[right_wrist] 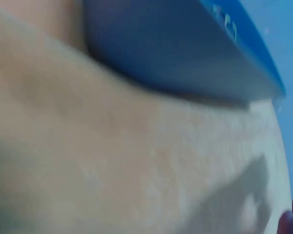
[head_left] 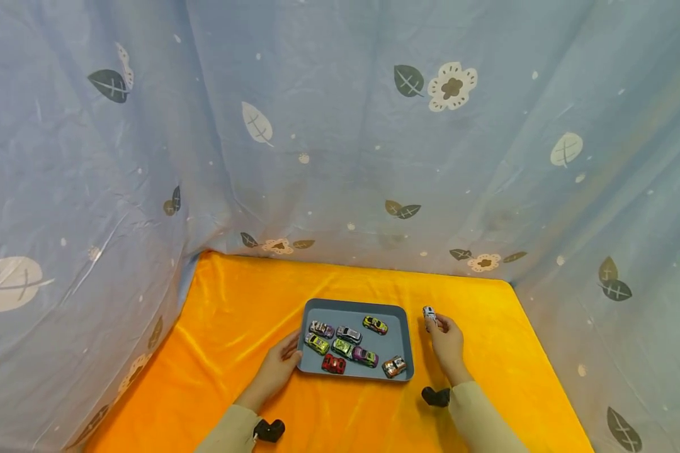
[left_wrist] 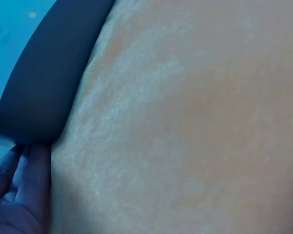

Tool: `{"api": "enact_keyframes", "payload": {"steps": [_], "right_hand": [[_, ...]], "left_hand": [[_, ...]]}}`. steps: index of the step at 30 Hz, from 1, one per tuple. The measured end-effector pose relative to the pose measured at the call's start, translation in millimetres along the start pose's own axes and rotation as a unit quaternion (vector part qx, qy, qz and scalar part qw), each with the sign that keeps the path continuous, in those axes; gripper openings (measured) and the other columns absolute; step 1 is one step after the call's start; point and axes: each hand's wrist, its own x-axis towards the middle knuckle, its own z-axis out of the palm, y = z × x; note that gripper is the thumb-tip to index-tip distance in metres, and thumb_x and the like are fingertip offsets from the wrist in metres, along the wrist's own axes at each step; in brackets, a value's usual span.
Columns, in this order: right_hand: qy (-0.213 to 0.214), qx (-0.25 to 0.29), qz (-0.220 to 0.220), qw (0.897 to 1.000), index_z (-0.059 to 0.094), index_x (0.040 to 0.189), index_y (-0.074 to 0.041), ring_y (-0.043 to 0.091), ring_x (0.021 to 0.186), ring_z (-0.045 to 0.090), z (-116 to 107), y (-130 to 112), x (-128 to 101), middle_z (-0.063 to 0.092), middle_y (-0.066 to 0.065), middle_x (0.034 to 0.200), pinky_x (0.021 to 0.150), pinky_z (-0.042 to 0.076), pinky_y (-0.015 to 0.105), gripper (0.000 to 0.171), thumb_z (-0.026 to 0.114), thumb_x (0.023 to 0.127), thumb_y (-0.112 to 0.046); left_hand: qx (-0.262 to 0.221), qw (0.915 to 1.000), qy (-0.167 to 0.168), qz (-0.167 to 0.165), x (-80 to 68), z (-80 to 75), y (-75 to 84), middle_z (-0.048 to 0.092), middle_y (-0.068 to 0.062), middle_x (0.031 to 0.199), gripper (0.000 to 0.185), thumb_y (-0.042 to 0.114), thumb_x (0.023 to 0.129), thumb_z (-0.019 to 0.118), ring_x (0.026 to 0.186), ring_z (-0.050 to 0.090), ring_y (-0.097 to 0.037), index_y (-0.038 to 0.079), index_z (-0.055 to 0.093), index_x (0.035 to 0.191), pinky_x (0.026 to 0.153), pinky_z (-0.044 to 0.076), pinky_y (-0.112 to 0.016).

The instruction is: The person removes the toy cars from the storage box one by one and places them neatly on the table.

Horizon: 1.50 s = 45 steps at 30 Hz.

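A grey-blue rectangular tray (head_left: 398, 340) lies on the yellow cloth with several small toy cars in it, among them a red one (head_left: 334, 363), a purple-green one (head_left: 365, 357) and an orange one (head_left: 394, 367). My left hand (head_left: 277, 365) grips the tray's left side near its front corner; in the left wrist view its fingers (left_wrist: 33, 180) reach under the tray wall. To the right of the tray, above the cloth, my right hand (head_left: 447, 343) pinches a white toy car (head_left: 429, 314). Only the fingertips (right_wrist: 285, 223) show at the edge of the right wrist view.
Yellow plush cloth (head_left: 226, 314) covers the table. A pale blue curtain (head_left: 340, 138) with leaf and flower prints hangs behind it and on both sides. Inside the tray, a yellow-red car (head_left: 375, 324) sits near the back wall, apart from the cluster on the left.
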Motion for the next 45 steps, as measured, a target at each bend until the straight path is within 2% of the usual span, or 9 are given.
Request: {"api": "enact_keyframes", "payload": {"steps": [4, 11, 15, 19, 23, 31, 39, 45], "right_hand": [[0.007, -0.016, 0.016, 1.000, 0.054, 0.130, 0.006, 0.027, 0.092, 0.054, -3.8, 9.6, 14.1, 0.055, 0.019, 0.111, 0.063, 0.048, 0.018, 0.054, 0.059, 0.097, -0.036], [-0.029, -0.011, 0.070, 0.997, 0.051, 0.133, 0.004, 0.031, 0.110, 0.051, -7.2, 27.0, 19.6, 0.053, 0.021, 0.123, 0.089, 0.045, 0.036, 0.061, 0.056, 0.096, -0.045], [-0.018, -0.019, 0.064, 0.998, 0.051, 0.132, 0.003, 0.031, 0.106, 0.050, -3.3, 32.1, 19.0, 0.052, 0.020, 0.120, 0.087, 0.044, 0.040, 0.061, 0.056, 0.096, -0.046], [-0.005, -0.026, 0.060, 0.998, 0.052, 0.130, 0.004, 0.030, 0.103, 0.050, -2.1, 33.8, 18.3, 0.053, 0.020, 0.116, 0.084, 0.044, 0.038, 0.059, 0.056, 0.096, -0.044], [0.003, -0.029, 0.066, 0.997, 0.052, 0.128, 0.004, 0.031, 0.103, 0.049, 0.4, 34.2, 18.5, 0.053, 0.021, 0.116, 0.086, 0.044, 0.041, 0.058, 0.057, 0.096, -0.044], [0.002, -0.032, 0.074, 0.997, 0.052, 0.129, 0.003, 0.031, 0.104, 0.049, 1.0, 32.5, 20.9, 0.052, 0.019, 0.117, 0.089, 0.043, 0.041, 0.062, 0.057, 0.094, -0.048], [0.000, -0.038, 0.087, 0.995, 0.047, 0.134, 0.003, 0.032, 0.105, 0.047, 2.3, 31.9, 19.1, 0.050, 0.020, 0.118, 0.092, 0.042, 0.044, 0.066, 0.057, 0.094, -0.049], [0.009, -0.034, 0.083, 0.996, 0.046, 0.136, 0.002, 0.033, 0.105, 0.048, 1.9, 31.6, 21.4, 0.051, 0.021, 0.117, 0.093, 0.042, 0.045, 0.067, 0.058, 0.093, -0.049]], "left_hand": [[-0.014, 0.9999, -0.007, 0.003, 0.3, -3.6, -3.2, 0.047, -0.021, 0.142, 0.052, 0.004, 0.098, 0.055, 0.127, 0.047, -0.037, 0.007, 0.041, 0.148, 0.098, 0.047, -0.042], [-0.025, 0.9994, -0.022, -0.003, 1.0, -4.3, -3.1, 0.046, -0.022, 0.142, 0.053, 0.004, 0.098, 0.055, 0.128, 0.047, -0.037, 0.007, 0.039, 0.149, 0.097, 0.048, -0.036], [-0.037, 0.9988, -0.030, -0.007, 0.2, -4.4, -4.0, 0.044, -0.022, 0.143, 0.053, 0.005, 0.099, 0.054, 0.128, 0.046, -0.037, 0.008, 0.038, 0.149, 0.097, 0.048, -0.035], [-0.046, 0.9985, -0.028, -0.010, -0.6, -2.9, -7.2, 0.043, -0.023, 0.144, 0.053, 0.005, 0.099, 0.054, 0.128, 0.046, -0.038, 0.008, 0.038, 0.149, 0.096, 0.048, -0.037], [-0.048, 0.9985, -0.026, -0.008, -0.6, -3.3, -7.7, 0.044, -0.023, 0.144, 0.053, 0.005, 0.099, 0.054, 0.127, 0.047, -0.038, 0.008, 0.037, 0.150, 0.096, 0.049, -0.038], [-0.033, 0.9993, -0.015, -0.007, 0.9, -2.4, -4.9, 0.044, -0.021, 0.144, 0.053, 0.007, 0.099, 0.055, 0.127, 0.047, -0.037, 0.011, 0.039, 0.149, 0.097, 0.048, -0.038], [-0.017, 0.9996, -0.002, -0.023, -0.2, -0.5, -3.6, 0.045, -0.018, 0.145, 0.052, 0.007, 0.099, 0.055, 0.127, 0.048, -0.036, 0.012, 0.040, 0.149, 0.097, 0.048, -0.041], [-0.026, 0.9996, 0.000, -0.009, 1.7, 0.0, -4.7, 0.044, -0.020, 0.144, 0.052, 0.007, 0.099, 0.055, 0.126, 0.048, -0.038, 0.011, 0.040, 0.149, 0.096, 0.049, -0.045]]}}
